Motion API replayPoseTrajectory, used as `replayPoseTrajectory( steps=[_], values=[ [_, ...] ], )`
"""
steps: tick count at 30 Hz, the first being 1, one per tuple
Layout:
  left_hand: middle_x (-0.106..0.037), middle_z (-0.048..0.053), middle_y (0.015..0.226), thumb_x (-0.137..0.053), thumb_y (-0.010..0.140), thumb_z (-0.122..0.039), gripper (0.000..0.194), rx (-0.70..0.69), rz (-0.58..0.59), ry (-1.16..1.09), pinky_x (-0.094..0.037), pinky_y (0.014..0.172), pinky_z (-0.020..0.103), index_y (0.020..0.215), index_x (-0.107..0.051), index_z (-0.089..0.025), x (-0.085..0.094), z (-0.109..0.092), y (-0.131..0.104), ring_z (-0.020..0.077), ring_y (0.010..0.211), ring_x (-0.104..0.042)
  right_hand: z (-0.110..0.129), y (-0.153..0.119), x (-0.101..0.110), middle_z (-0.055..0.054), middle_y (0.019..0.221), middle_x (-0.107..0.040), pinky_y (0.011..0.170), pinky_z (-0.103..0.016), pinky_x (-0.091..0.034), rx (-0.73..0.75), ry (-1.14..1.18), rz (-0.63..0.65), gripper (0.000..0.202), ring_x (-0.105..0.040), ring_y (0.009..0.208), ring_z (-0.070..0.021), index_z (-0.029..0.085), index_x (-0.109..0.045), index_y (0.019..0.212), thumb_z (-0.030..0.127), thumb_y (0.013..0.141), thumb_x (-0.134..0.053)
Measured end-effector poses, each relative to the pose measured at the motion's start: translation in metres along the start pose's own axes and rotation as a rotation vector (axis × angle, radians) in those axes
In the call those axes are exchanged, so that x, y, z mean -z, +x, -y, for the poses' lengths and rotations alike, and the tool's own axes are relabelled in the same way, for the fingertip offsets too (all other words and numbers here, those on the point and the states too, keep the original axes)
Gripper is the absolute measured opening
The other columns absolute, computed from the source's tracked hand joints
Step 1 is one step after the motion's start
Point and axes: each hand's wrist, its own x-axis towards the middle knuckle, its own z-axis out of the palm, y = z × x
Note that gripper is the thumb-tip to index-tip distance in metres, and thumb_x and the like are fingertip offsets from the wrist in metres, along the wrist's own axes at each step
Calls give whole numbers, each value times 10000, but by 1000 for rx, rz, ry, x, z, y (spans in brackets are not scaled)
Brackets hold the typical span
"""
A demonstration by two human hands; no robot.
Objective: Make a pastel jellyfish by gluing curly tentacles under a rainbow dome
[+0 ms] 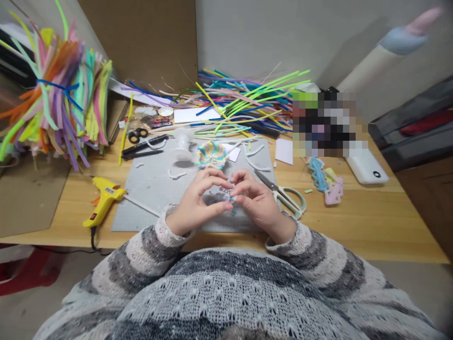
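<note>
Over the grey mat [141,208], my left hand [203,200] and my right hand [256,200] meet at the fingertips, both closed in a pinch. Between them is a small pale-blue piece [231,199], mostly covered by the fingers, so its kind is unclear. Just beyond the hands lies a round, ruffled pastel piece [211,154] with yellow, pink and mint stripes. Scissors with pale green handles [292,200] lie right beside my right hand. White fuzzy stem offcuts [177,175] are scattered on the mat.
A yellow glue gun [102,200] rests at the left, its cord over the table edge. Coloured pipe cleaners [247,101] heap at the back; a tied bundle [60,104] stands left. Black-handled scissors [138,135], pens [145,147] and a white power bank [366,163] lie around.
</note>
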Motion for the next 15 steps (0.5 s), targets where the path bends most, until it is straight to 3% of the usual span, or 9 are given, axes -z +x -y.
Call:
replayPoseTrajectory(
  steps=[4,10,15],
  values=[
    [-588,63,1066,-767,757,-333,200,-19,27,47,-433,963,458,927,-699,-253,0,-3,-3,213,1064,-552,3,-2,-3,-2,1052,-543,1035,-425,-409,6,-41,3,58,-527,1074,-168,358,-731,857,347,800,-729],
    [-604,29,892,-772,755,-306,117,-22,41,9,-483,846,390,829,-708,-241,0,-7,-3,180,902,-589,2,-4,-3,2,1040,-564,1011,-429,-413,21,-75,-11,176,-536,1059,-176,357,-681,952,316,790,-739],
    [-660,32,890,-757,777,-249,94,-8,75,-38,-491,828,369,859,-712,-237,0,-11,-2,171,892,-615,3,-4,-2,1,1023,-565,996,-410,-400,37,-96,-15,190,-534,1065,-180,317,-634,953,311,794,-736]
  ],
)
